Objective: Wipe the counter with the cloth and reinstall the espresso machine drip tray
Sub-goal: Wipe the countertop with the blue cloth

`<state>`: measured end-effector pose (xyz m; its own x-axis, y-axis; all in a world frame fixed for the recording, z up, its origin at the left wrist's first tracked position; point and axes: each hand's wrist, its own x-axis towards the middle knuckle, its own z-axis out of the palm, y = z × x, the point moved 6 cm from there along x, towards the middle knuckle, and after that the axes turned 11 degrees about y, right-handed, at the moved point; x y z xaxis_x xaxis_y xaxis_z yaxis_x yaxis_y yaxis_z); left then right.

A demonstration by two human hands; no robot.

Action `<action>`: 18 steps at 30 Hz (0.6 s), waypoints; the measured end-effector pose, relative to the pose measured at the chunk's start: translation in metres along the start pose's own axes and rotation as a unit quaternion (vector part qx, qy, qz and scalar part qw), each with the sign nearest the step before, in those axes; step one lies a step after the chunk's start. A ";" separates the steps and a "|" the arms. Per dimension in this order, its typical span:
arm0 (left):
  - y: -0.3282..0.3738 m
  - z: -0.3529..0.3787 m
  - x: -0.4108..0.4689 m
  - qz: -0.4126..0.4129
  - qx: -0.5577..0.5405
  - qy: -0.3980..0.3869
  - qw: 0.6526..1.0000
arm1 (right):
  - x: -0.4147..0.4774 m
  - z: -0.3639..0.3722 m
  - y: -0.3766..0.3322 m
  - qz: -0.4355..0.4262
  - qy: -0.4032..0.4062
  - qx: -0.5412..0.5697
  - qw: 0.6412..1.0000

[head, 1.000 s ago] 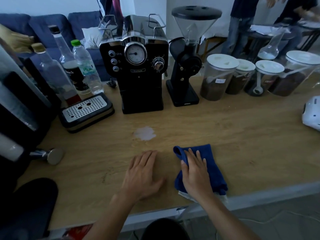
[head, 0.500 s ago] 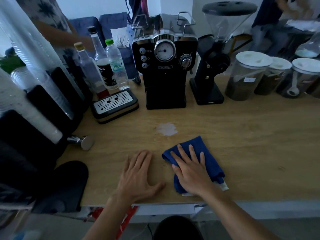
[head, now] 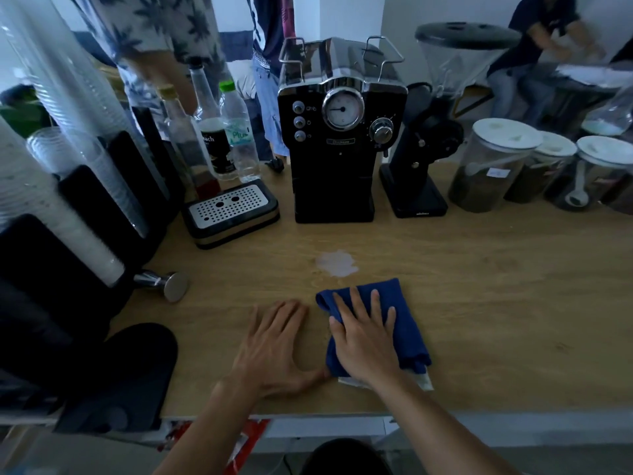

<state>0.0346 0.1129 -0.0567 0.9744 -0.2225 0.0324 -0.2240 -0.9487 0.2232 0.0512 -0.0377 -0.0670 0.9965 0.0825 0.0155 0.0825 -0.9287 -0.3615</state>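
A folded blue cloth (head: 404, 320) lies on the wooden counter (head: 496, 286) near the front edge. My right hand (head: 368, 341) presses flat on it, fingers spread. My left hand (head: 274, 344) rests flat on the bare wood just left of the cloth, holding nothing. A pale spill (head: 337, 262) sits on the counter just beyond the cloth. The black espresso machine (head: 337, 138) stands behind the spill, its base slot without a tray. The drip tray (head: 231, 209), with a perforated metal grate, sits on the counter left of the machine.
A coffee grinder (head: 421, 159) stands right of the machine, then several lidded jars (head: 493, 166). Bottles (head: 219, 132) and stacked plastic cups (head: 61, 159) crowd the left. A metal tamper (head: 168, 284) lies left of my hands. People stand behind the counter.
My right hand has slid the cloth forward, closer to the spill. My left hand has stayed flat in place. The view has shifted left.
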 end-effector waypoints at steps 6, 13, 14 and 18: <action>-0.028 -0.008 -0.021 -0.026 -0.008 0.046 0.999 | -0.004 0.004 0.002 -0.078 -0.015 -0.044 0.996; -0.062 -0.016 -0.047 -0.070 -0.033 0.079 0.994 | -0.030 -0.001 -0.001 -0.059 0.046 0.021 0.997; -0.065 -0.017 -0.049 -0.074 -0.031 0.080 0.994 | -0.029 -0.003 -0.001 -0.045 0.056 0.040 0.997; -0.076 -0.018 -0.050 -0.083 -0.026 0.069 0.994 | -0.013 -0.005 -0.007 0.027 0.095 0.108 0.989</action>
<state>0.0031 0.2005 -0.0581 0.9920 -0.0277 0.1231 -0.0621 -0.9562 0.2860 0.0380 -0.0342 -0.0597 0.9858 -0.0533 0.1595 0.0451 -0.8298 -0.5562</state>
